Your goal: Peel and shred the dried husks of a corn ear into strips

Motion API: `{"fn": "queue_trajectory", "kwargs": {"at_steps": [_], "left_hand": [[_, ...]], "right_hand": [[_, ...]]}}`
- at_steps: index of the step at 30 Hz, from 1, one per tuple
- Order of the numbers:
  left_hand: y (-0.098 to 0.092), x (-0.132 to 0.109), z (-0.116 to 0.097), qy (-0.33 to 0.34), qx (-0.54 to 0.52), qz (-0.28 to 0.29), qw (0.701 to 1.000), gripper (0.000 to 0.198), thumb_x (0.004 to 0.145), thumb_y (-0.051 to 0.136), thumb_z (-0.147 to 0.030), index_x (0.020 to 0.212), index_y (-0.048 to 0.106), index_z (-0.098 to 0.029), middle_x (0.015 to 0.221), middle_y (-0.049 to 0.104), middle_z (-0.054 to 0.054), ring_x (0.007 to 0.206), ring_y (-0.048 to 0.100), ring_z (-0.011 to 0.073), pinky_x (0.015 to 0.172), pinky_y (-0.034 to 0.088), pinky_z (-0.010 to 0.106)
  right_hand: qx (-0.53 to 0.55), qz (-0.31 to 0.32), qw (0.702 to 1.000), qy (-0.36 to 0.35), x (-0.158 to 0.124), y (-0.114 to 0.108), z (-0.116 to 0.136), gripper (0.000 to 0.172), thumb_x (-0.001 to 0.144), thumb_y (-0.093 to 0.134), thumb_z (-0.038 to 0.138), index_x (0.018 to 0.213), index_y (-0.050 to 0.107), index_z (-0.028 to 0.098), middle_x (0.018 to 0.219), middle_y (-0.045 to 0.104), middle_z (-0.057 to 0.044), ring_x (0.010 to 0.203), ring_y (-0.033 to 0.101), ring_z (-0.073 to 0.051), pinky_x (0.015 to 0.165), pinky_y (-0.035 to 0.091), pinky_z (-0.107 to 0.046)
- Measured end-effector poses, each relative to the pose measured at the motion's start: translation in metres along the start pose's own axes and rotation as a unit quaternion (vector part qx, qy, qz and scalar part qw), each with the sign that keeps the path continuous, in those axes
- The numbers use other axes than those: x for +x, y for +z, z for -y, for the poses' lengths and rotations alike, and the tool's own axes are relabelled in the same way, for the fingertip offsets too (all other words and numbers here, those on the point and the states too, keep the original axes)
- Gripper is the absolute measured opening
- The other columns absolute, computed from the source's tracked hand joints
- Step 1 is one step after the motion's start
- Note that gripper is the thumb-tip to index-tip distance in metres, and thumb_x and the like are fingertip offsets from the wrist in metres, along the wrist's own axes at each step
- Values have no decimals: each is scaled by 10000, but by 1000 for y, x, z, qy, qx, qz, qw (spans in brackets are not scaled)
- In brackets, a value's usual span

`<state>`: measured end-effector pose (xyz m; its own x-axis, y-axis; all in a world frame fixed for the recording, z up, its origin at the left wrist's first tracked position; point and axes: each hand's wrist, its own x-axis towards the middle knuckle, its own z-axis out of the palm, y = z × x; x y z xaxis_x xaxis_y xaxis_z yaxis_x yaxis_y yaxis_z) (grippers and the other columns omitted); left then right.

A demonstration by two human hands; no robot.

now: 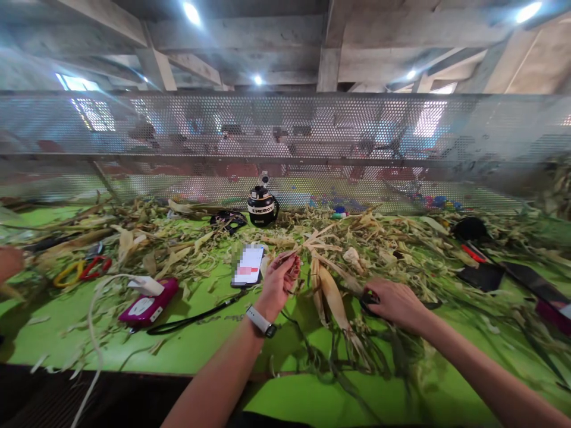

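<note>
My left hand [282, 276], with a pale watch on the wrist, is closed around a bundle whose reddish-brown part shows at the palm. Pale corn husk strips [317, 239] fan out just beyond its fingers. Long dried corn husks [332, 291] lie to the right of that hand, their tips pointing toward me. My right hand [397, 302] is low over the green table, with its thumb and fingers closed on a black object [368, 301]. It looks like a scissors handle, but the fingers hide most of it.
Husk scraps [392, 238] litter the green table [214, 348]. A phone [248, 266], a black ENERGY bottle [263, 207], a purple power block [151, 303] with a white cable and red-and-yellow scissors [82, 270] stand about. Behind is a perforated metal screen [285, 128]. Another person's hand [9, 263] shows at far left.
</note>
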<state>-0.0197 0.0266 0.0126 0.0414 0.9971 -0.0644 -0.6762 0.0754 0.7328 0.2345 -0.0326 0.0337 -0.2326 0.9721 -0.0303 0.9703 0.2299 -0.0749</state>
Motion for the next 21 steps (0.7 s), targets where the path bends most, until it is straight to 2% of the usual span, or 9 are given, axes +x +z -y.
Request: {"fn": "queue_trajectory", "kwargs": {"at_steps": [4,8,10,13,15,16,18,20,21], "left_hand": [[-1,0,-6,-8,-21,6,1000,311,509,785,-200,788,653,-157,654,660,-22,495,558,53,422,381,130],[0,0,-11,-11,-33,5,999,325,514,772,-170,816,654,-152,664,659,-19,525,571,55,467,418,137],[0,-1,-13,-12,-23,17,1000,308,542,757,-180,829,646,-155,655,645,-23,523,564,55,465,415,142],[0,-3,-17,-20,-12,55,998,270,583,739,-196,825,625,-158,652,619,-26,540,559,56,477,418,146],[2,-5,-24,-32,-15,87,996,256,596,735,-196,819,616,-159,649,602,-23,551,552,58,468,407,143],[3,-6,-28,-39,-20,101,994,251,602,732,-196,821,616,-159,647,594,-21,554,548,61,457,396,141],[8,-7,-37,-58,-30,121,990,247,612,721,-187,836,621,-163,636,577,-17,552,537,65,441,379,141],[15,-5,-46,-62,-38,124,990,253,627,706,-192,866,626,-167,650,580,-12,565,538,70,476,408,154],[18,-2,-49,-50,-42,115,991,258,646,697,-221,888,626,-172,689,599,-3,601,555,79,531,443,172]], "right_hand": [[-22,15,999,19,9,-5,3,239,699,539,178,886,678,231,825,696,-54,785,645,-245,600,382,-265],[11,48,998,-24,12,-19,1,197,717,559,189,848,697,241,790,705,-35,762,643,-229,603,393,-266],[59,1,997,-45,14,-30,1,196,789,507,236,836,697,233,807,703,-33,729,633,-197,620,412,-272],[159,-158,973,-57,21,-47,12,256,851,466,330,919,679,206,896,687,-57,738,612,-166,678,449,-282],[199,-225,949,-96,29,-55,27,308,848,494,387,1035,644,194,1014,660,-87,862,598,-187,762,458,-315],[212,-232,941,-126,33,-56,36,355,829,530,408,1098,617,194,1109,630,-99,984,568,-211,843,439,-349],[268,-166,934,-170,43,-55,54,398,809,558,443,1111,601,188,1106,631,-88,991,565,-206,856,438,-350],[342,-68,917,-195,51,-50,70,344,829,516,467,913,646,160,857,667,-47,783,594,-160,717,465,-280],[381,-49,905,-183,55,-47,76,362,839,490,478,812,637,148,731,643,-24,676,574,-136,638,453,-250]]}}
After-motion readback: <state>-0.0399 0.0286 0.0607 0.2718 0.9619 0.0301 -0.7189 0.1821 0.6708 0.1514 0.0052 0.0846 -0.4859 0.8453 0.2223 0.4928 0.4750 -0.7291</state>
